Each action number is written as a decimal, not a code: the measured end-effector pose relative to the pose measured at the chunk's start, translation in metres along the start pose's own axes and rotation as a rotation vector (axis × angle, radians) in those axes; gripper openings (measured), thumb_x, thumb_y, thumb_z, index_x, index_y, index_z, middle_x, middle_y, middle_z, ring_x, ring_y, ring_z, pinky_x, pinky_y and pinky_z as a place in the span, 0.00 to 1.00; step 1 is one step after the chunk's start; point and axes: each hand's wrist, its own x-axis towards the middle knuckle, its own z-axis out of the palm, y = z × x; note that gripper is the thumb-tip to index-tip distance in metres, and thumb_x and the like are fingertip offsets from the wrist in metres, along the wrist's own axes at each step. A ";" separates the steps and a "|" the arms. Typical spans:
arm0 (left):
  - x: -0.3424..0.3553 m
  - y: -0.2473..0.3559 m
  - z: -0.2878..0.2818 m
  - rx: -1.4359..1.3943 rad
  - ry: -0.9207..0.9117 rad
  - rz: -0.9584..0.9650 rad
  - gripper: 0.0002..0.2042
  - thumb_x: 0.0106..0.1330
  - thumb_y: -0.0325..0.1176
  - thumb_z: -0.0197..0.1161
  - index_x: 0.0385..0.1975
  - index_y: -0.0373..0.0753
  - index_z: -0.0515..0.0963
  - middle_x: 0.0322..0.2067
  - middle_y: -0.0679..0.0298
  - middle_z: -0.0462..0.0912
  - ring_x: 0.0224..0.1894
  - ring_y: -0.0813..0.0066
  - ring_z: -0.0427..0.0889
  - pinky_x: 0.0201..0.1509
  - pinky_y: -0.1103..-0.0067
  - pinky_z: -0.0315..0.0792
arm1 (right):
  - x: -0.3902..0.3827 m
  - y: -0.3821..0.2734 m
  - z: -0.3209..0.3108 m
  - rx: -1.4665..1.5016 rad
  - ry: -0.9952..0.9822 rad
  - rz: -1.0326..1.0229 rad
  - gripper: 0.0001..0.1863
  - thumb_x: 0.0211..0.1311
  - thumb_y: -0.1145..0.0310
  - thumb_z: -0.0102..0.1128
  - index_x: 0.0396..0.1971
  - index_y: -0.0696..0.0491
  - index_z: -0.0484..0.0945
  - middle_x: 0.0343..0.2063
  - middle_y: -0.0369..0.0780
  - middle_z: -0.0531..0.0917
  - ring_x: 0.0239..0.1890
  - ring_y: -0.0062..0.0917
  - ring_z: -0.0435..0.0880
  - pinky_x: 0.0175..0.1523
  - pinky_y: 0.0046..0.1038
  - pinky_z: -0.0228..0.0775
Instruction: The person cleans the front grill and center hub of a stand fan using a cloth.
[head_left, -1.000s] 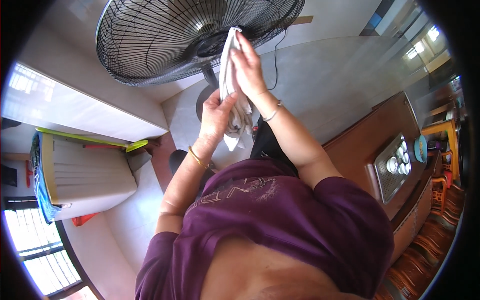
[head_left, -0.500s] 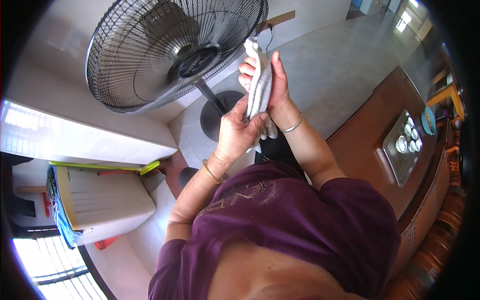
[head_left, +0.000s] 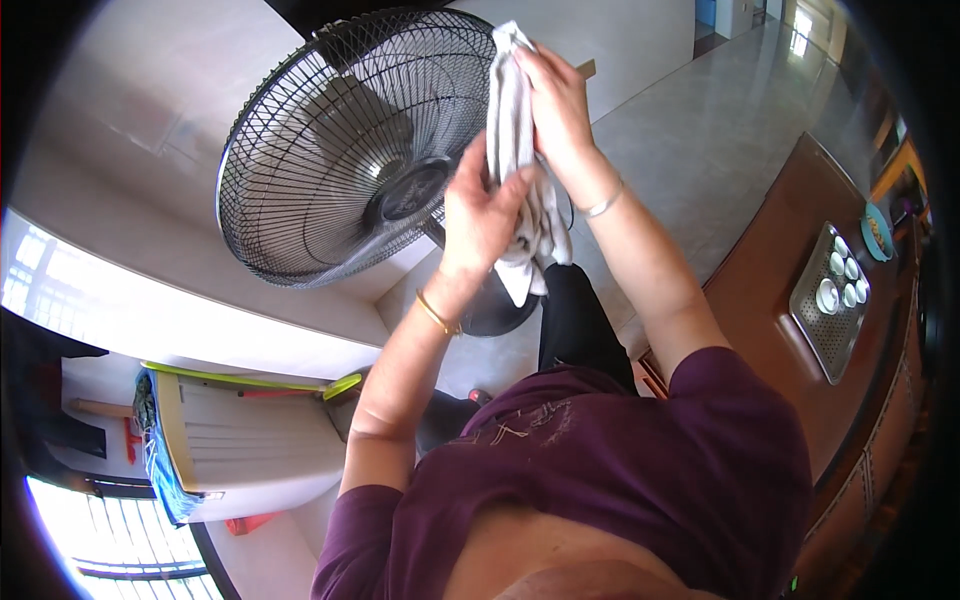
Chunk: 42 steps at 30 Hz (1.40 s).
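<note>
A white cloth (head_left: 512, 125), folded lengthwise, hangs between my two hands, its loose lower end dangling above my dark trouser leg. My right hand (head_left: 562, 108), silver bangle at the wrist, grips its upper part with the fingers behind and over it. Lower down, my left hand (head_left: 478, 218), with a gold bangle, holds the cloth's middle between thumb and fingers. Just beside them stands a black pedestal fan (head_left: 410, 190); its round wire cage lies behind the cloth's left edge. Whether the cloth touches the cage, I cannot tell.
To the right stands a brown table (head_left: 765, 235) with a metal tray (head_left: 832, 335) of several white cups and a teal bowl (head_left: 878, 235). A whitish cabinet (head_left: 260, 430) is at the lower left, beside a barred window (head_left: 130, 545). The fan's round base (head_left: 500, 310) rests on the floor.
Both hands have moved up and forward with the cloth, bringing it alongside the fan cage. The cloth's lower end hangs looser. The view has shifted, so the fan appears further right and lower.
</note>
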 end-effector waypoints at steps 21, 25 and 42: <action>-0.005 -0.020 0.005 -0.085 0.113 -0.039 0.29 0.60 0.23 0.61 0.63 0.37 0.61 0.43 0.61 0.79 0.43 0.81 0.77 0.48 0.82 0.73 | 0.018 -0.028 0.021 -1.299 -0.367 -0.259 0.15 0.64 0.62 0.47 0.46 0.55 0.71 0.22 0.48 0.81 0.26 0.42 0.81 0.30 0.38 0.72; -0.013 -0.026 0.003 -0.095 0.136 -0.043 0.28 0.60 0.23 0.61 0.62 0.37 0.62 0.44 0.61 0.79 0.44 0.81 0.77 0.50 0.82 0.72 | 0.007 -0.010 0.014 -1.283 -0.308 -0.402 0.19 0.64 0.64 0.46 0.51 0.57 0.68 0.29 0.50 0.82 0.29 0.42 0.82 0.33 0.37 0.76; -0.049 -0.051 -0.019 -0.173 0.207 -0.157 0.26 0.61 0.23 0.59 0.61 0.34 0.63 0.48 0.61 0.78 0.45 0.81 0.75 0.51 0.83 0.70 | -0.051 0.047 0.017 -1.451 -0.284 -0.397 0.32 0.65 0.64 0.47 0.62 0.67 0.49 0.37 0.49 0.80 0.31 0.40 0.83 0.33 0.36 0.78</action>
